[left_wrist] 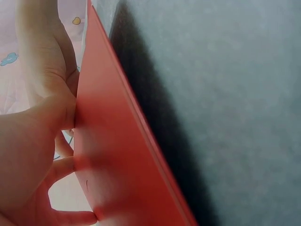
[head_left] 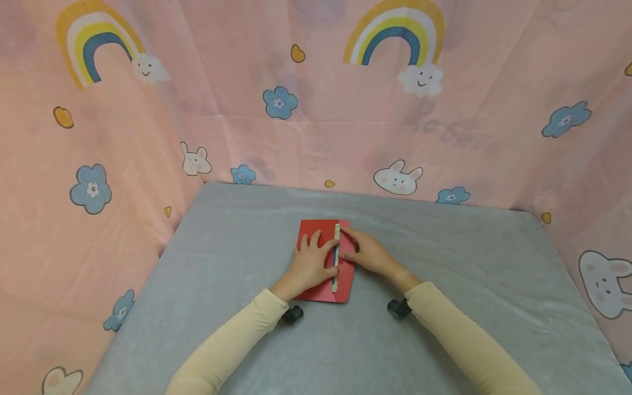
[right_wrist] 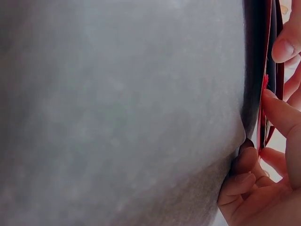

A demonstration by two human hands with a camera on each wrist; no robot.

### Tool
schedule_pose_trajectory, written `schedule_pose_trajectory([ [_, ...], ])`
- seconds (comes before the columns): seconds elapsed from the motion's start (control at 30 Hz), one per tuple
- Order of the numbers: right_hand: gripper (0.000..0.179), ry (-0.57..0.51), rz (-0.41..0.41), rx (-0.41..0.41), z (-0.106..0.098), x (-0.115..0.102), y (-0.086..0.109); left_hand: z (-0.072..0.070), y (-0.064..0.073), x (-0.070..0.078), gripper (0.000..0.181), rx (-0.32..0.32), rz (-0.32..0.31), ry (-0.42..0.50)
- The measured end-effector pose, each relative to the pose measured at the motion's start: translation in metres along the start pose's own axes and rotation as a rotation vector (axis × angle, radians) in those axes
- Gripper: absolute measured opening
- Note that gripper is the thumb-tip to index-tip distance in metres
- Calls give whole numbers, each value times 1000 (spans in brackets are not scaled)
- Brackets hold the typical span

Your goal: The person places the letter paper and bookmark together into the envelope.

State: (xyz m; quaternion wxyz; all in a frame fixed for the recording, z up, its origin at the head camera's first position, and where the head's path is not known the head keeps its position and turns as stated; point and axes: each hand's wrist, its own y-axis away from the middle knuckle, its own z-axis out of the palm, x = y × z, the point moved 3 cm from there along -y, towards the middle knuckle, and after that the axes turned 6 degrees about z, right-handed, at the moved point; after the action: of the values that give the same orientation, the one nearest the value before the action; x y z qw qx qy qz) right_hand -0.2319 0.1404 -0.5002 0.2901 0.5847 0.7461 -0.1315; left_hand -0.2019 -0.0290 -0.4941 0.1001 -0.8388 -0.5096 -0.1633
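Note:
A red envelope [head_left: 317,226] lies on the grey cloth with its lighter flap [head_left: 346,285] opened to the right. Along its mouth runs a narrow patterned paper strip [head_left: 335,287], pale green with some blue. My left hand [head_left: 310,263] rests across the envelope, fingers spread, with thumb and index fingertips right at the strip. From the right, my right hand [head_left: 371,252] reaches over the flap, its index and thumb tips at the strip's right edge. The right wrist view shows its other fingers [right_wrist: 237,188] curled low beside the envelope's edge. In the left wrist view the envelope's red side [left_wrist: 117,136] stands edge-on.
Grey cloth [head_left: 237,241] covers the table around the envelope. A pink curtain [head_left: 237,66] with rainbows, flowers and rabbits encloses the back and sides. Black wrist-camera parts [head_left: 293,314] show beneath both cream sleeves [head_left: 232,340].

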Motion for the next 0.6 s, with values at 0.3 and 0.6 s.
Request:
schedule_pose_trajectory([
  [0.3, 75, 9, -11, 1, 2, 1, 0, -1, 1, 1, 65, 4, 8, -3],
  [0.6, 76, 12, -19, 18, 3, 0, -1, -2, 1, 2, 66, 5, 10, -12],
])
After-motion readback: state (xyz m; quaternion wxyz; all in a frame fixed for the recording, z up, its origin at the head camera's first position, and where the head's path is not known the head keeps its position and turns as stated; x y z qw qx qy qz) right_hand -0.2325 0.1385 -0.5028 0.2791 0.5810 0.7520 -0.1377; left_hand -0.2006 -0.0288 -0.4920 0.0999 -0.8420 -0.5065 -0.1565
